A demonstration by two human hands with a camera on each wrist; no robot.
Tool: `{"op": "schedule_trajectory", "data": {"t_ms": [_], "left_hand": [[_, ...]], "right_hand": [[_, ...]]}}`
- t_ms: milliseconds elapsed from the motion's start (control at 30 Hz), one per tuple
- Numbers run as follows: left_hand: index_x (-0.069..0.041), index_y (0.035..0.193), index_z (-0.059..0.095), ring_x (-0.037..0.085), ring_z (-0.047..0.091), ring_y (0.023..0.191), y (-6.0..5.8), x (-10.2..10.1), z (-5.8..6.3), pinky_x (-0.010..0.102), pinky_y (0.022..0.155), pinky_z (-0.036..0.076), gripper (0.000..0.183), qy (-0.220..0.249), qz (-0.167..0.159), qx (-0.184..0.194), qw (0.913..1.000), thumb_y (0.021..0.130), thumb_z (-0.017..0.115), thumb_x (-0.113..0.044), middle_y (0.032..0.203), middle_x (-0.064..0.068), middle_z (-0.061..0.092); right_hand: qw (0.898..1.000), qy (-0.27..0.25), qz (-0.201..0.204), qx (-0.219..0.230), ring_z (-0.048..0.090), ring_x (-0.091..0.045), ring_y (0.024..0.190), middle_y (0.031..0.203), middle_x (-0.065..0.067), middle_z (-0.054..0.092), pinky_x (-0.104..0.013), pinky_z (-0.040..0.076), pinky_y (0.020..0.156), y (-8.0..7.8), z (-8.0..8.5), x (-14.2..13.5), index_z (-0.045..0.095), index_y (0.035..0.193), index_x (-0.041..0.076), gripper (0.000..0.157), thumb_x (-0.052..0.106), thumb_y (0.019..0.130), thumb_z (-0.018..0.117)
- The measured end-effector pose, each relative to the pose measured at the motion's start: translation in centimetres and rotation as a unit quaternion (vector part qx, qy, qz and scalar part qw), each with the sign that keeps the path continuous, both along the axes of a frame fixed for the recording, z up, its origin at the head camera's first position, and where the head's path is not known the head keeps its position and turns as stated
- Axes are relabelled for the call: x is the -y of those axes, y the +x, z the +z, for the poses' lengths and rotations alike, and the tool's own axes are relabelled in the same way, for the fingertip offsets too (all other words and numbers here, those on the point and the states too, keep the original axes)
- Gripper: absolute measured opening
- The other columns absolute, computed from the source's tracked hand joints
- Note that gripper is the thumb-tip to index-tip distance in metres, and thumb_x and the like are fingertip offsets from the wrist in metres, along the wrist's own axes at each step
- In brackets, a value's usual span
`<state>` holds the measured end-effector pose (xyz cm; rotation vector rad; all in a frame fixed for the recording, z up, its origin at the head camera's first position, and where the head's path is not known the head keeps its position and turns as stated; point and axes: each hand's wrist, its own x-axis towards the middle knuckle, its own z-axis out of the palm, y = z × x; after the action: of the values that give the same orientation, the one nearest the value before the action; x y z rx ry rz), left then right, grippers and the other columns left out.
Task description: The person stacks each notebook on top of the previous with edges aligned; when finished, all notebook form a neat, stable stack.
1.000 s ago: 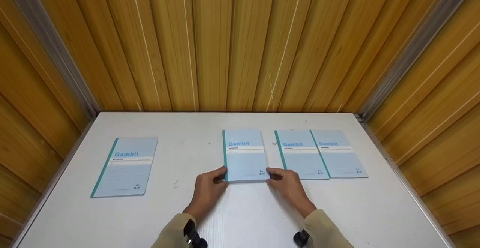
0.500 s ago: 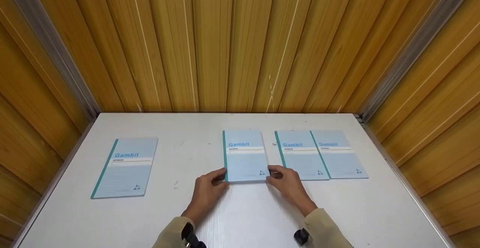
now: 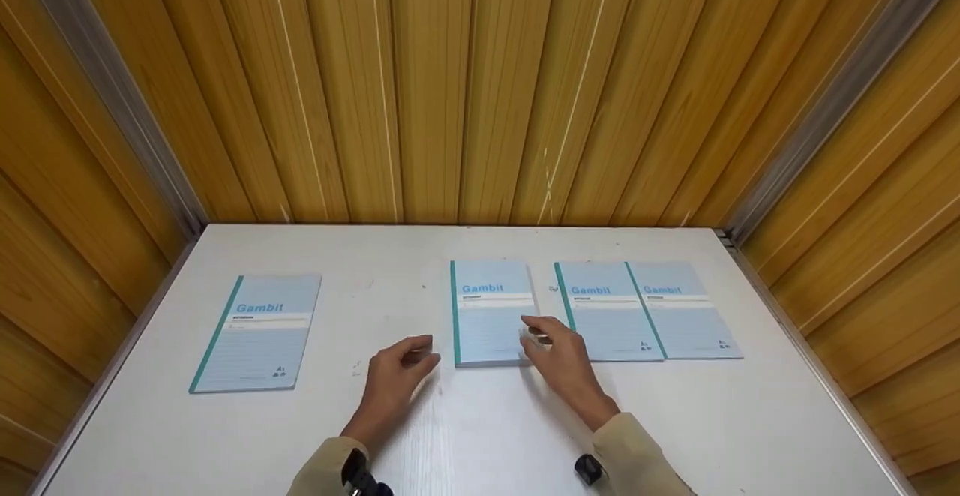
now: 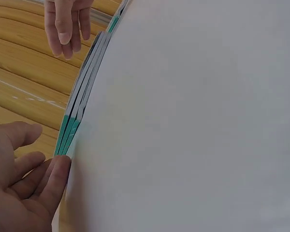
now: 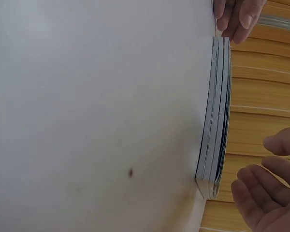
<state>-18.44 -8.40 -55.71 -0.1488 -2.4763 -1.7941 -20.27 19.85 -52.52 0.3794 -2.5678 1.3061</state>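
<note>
The left hand (image 3: 391, 374) has its thumb and fingertips parted, holding nothing, just beside the spine side of a notebook stack. The right hand (image 3: 564, 355), thumb and forefinger also apart and round nothing, is over the stack's near right corner in the head view; the right wrist view shows a gap between its fingers and the stack.

A wood-patterned panelled wall (image 3: 427, 91) rises behind and at both sides, with grey metal strips (image 3: 112, 98) at the corners. Below it spreads the white bench (image 3: 480, 436).

The notebook stack (image 3: 491, 331) lies flat between the hands near the middle of the bench, several books thick, light blue cover up. Well apart to the left lies a slightly turned notebook (image 3: 255, 350). Right of the stack, a third notebook (image 3: 611, 331) meets a fourth notebook (image 3: 682, 331) along one side; whether they overlap I cannot tell.

Beige sleeves (image 3: 641, 455) cover the forearms, with a black device (image 3: 587, 470) at each wrist. Green spines (image 3: 456, 331) run down the covers' left edges, "Gambit" is printed in blue, and a small dark spot (image 5: 131, 172) marks the bench.
</note>
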Motion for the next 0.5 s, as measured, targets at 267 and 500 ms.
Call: {"op": "schedule_trajectory", "data": {"t_ms": [267,500], "left_hand": [[-0.002,0.132,0.072,0.025,0.072,0.108,0.1,2.2,0.4,0.041,0.095,0.059,0.036,-0.008,0.031,0.001,0.9995,0.098,0.078,-0.014,0.124,0.013,0.074],[-0.003,0.131,0.073,0.026,0.071,0.110,0.3,4.7,1.0,0.042,0.095,0.058,0.034,-0.006,0.055,0.014,0.9984,0.098,0.077,-0.014,0.123,0.013,0.075]], "right_hand": [[0.999,-0.007,0.031,0.000,0.069,-0.031,0.114,0.129,-0.017,0.070,-0.044,0.058,0.096,-0.3,0.2,2.3,0.067,0.135,-0.003,0.038,0.004,0.099,0.074],[0.998,-0.017,0.051,0.031,0.068,-0.029,0.119,0.135,-0.016,0.068,-0.044,0.056,0.101,-0.2,0.5,4.4,0.061,0.144,-0.001,0.046,0.009,0.101,0.074]]}}
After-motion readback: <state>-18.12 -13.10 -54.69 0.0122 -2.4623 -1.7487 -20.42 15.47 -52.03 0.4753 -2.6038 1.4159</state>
